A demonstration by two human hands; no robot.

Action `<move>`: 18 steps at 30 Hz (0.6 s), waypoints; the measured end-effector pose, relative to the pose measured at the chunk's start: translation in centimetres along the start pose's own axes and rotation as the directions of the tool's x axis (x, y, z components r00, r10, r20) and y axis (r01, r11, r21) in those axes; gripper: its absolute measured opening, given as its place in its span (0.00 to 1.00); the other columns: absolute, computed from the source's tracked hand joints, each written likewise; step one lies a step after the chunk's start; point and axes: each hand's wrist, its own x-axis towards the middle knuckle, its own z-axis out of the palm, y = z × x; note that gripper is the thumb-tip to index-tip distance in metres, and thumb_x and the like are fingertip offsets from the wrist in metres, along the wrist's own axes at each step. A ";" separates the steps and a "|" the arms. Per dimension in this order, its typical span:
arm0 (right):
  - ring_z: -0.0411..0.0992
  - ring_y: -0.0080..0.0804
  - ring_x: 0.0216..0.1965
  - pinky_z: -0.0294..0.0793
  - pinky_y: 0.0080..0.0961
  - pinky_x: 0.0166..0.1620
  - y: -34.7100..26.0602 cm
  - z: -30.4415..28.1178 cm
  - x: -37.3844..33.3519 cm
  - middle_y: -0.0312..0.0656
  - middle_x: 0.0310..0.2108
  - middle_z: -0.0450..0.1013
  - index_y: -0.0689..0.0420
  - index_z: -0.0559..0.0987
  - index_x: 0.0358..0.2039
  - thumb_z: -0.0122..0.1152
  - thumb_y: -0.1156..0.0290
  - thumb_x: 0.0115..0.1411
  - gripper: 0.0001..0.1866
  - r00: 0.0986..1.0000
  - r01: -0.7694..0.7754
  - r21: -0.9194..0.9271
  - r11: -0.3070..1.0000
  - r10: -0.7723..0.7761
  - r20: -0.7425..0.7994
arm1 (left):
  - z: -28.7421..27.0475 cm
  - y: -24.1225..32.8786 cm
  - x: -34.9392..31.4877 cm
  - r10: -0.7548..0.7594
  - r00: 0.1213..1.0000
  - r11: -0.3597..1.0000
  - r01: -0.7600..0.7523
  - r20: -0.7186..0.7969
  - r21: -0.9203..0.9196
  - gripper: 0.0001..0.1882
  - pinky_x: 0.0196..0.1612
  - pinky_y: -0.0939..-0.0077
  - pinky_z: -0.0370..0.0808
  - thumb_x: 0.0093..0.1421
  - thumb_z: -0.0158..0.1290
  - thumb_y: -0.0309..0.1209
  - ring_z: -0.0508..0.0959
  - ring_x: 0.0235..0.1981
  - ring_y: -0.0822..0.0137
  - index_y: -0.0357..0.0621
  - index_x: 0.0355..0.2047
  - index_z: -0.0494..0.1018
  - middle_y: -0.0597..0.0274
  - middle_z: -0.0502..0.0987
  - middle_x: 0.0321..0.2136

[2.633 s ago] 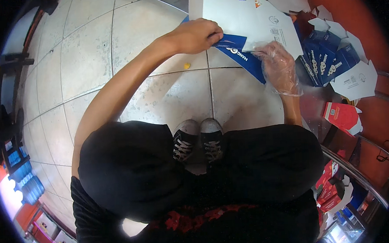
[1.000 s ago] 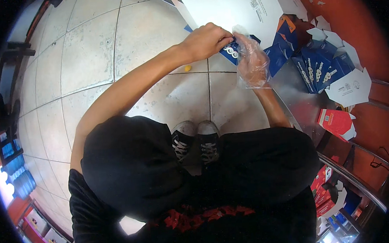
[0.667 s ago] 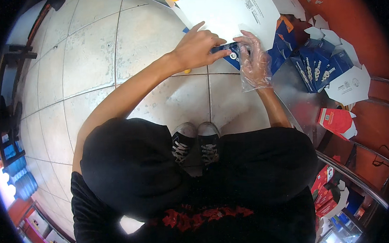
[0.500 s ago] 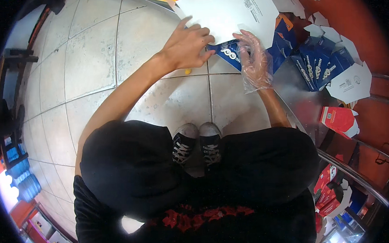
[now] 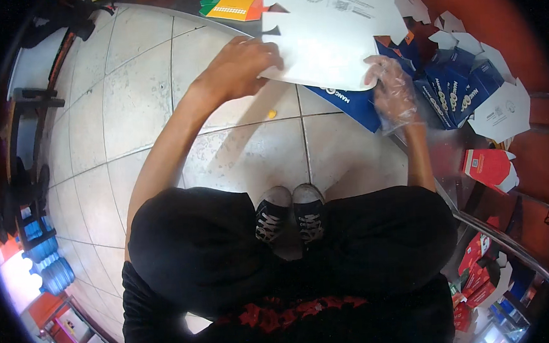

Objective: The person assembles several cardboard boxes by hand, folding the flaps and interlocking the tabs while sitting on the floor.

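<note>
A flat white cardboard box blank (image 5: 336, 44) with notched edges and small print lies over the bench edge in front of me. My left hand (image 5: 238, 68), bare, has its fingers curled at the blank's left near corner; the thumb tip is partly hidden. At the right near corner, my right hand (image 5: 392, 91), in a clear plastic glove, holds the edge with bent fingertips on top. A dark blue printed cardboard sheet (image 5: 355, 105) sticks out beneath the white blank, close to the gloved hand.
Several blue folded cartons (image 5: 453, 90) stand fanned to the right, with a red carton (image 5: 488, 168) nearer. Green, yellow and orange cardboard (image 5: 234, 3) lies at the far edge. A metal rail (image 5: 505, 240) runs lower right. A small yellow scrap (image 5: 272, 114) lies on the tiled floor.
The white blank has shifted and turned slightly. My left hand has gone from spread fingers to curled at its corner. My right hand has moved right, along the edge.
</note>
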 end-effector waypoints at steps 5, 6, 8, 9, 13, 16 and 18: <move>0.66 0.48 0.62 0.67 0.44 0.64 -1.4 -2.7 1.5 0.43 0.60 0.69 0.50 0.79 0.48 0.55 0.87 0.45 0.29 1.000 0.004 -0.057 0.998 -0.004 0.004 | 2.0 0.4 0.0 0.016 1.000 0.992 -0.019 -0.025 -0.121 0.06 0.48 0.59 0.76 0.61 0.58 0.29 0.81 0.39 0.54 0.42 0.37 0.80 0.58 0.82 0.35; 0.66 0.49 0.62 0.66 0.44 0.63 -3.0 -3.0 2.0 0.43 0.60 0.69 0.50 0.79 0.47 0.55 0.86 0.46 0.27 1.000 -0.002 -0.033 0.999 0.003 0.020 | 2.3 0.8 0.0 0.059 0.998 0.993 -0.061 -0.022 -0.104 0.08 0.43 0.59 0.76 0.63 0.55 0.31 0.81 0.35 0.52 0.40 0.36 0.79 0.55 0.81 0.34; 0.65 0.46 0.63 0.64 0.43 0.63 -5.6 -3.8 1.7 0.42 0.60 0.70 0.50 0.80 0.47 0.58 0.84 0.47 0.25 0.997 -0.009 -0.033 0.999 0.012 0.075 | 2.6 3.2 1.4 0.052 0.999 0.989 -0.052 -0.006 -0.140 0.08 0.43 0.60 0.76 0.63 0.55 0.31 0.81 0.35 0.52 0.39 0.35 0.78 0.54 0.81 0.33; 0.66 0.44 0.63 0.63 0.43 0.64 -6.7 -1.5 1.5 0.41 0.58 0.71 0.50 0.80 0.48 0.59 0.83 0.47 0.25 0.996 0.008 0.027 1.000 -0.010 0.084 | 2.6 3.6 0.9 0.017 0.999 0.992 -0.011 0.048 -0.128 0.08 0.43 0.60 0.76 0.63 0.55 0.31 0.81 0.35 0.52 0.39 0.35 0.78 0.53 0.81 0.33; 0.67 0.39 0.62 0.59 0.41 0.65 -5.4 2.0 0.7 0.37 0.55 0.74 0.48 0.82 0.46 0.63 0.81 0.47 0.24 0.981 0.130 0.209 0.969 -0.156 0.113 | 0.9 6.2 1.9 0.149 0.960 0.914 -0.043 0.235 -0.404 0.17 0.53 0.57 0.75 0.56 0.64 0.39 0.78 0.49 0.54 0.42 0.42 0.79 0.52 0.80 0.43; 0.74 0.40 0.41 0.72 0.36 0.51 -4.0 2.4 0.3 0.40 0.34 0.77 0.54 0.79 0.31 0.57 0.82 0.49 0.10 0.973 0.229 0.132 0.965 -0.228 -0.018 | 1.4 4.7 1.5 0.216 0.969 0.935 -0.170 0.122 -0.312 0.26 0.63 0.57 0.69 0.53 0.68 0.42 0.71 0.60 0.54 0.48 0.51 0.77 0.55 0.75 0.54; 0.74 0.41 0.41 0.71 0.37 0.52 -3.9 2.8 0.6 0.39 0.34 0.76 0.54 0.79 0.31 0.56 0.82 0.49 0.10 0.963 0.268 0.110 0.957 -0.263 -0.057 | 3.0 3.3 0.7 0.182 0.983 0.972 -0.176 0.025 -0.154 0.30 0.68 0.58 0.64 0.53 0.68 0.42 0.67 0.63 0.53 0.52 0.56 0.73 0.58 0.71 0.59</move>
